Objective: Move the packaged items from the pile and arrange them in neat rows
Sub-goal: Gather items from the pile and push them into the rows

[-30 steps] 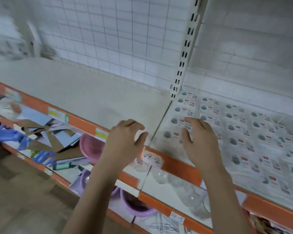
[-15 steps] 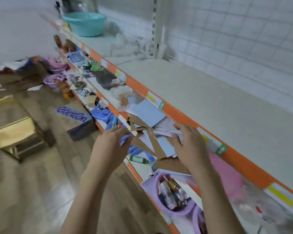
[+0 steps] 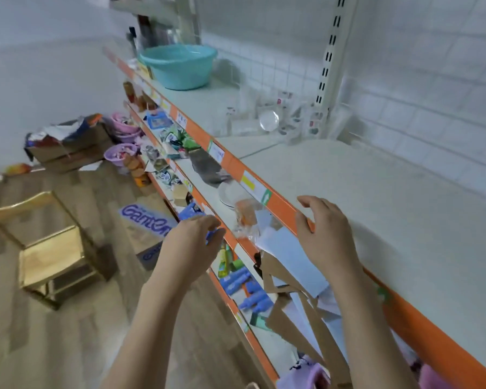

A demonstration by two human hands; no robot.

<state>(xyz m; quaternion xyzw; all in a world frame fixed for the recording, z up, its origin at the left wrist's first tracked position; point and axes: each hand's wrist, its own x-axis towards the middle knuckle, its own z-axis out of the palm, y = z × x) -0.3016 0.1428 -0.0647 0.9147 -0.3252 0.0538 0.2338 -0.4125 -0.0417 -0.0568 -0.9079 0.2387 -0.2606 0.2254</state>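
A pile of clear packaged items [image 3: 289,119] lies on the top white shelf [image 3: 376,197] at the back, beside the slotted upright post [image 3: 330,51]. My left hand [image 3: 192,245] hovers in front of the lower shelves with loosely curled fingers and holds nothing. My right hand [image 3: 324,231] hangs over the orange front edge [image 3: 281,204] of the top shelf, fingers relaxed and empty. Both hands are well short of the pile.
A teal basin [image 3: 178,66] sits farther left on the top shelf. Lower shelves hold brown and white envelopes [image 3: 292,276], blue tubes [image 3: 242,284] and mixed goods. On the floor stand a gold stool [image 3: 48,248], cardboard boxes [image 3: 68,147] and purple bowls [image 3: 121,153].
The view has swung left from the rows of laid-out packages to the empty shelf section and the pile. Both hands stay empty and have risen toward the top shelf edge.
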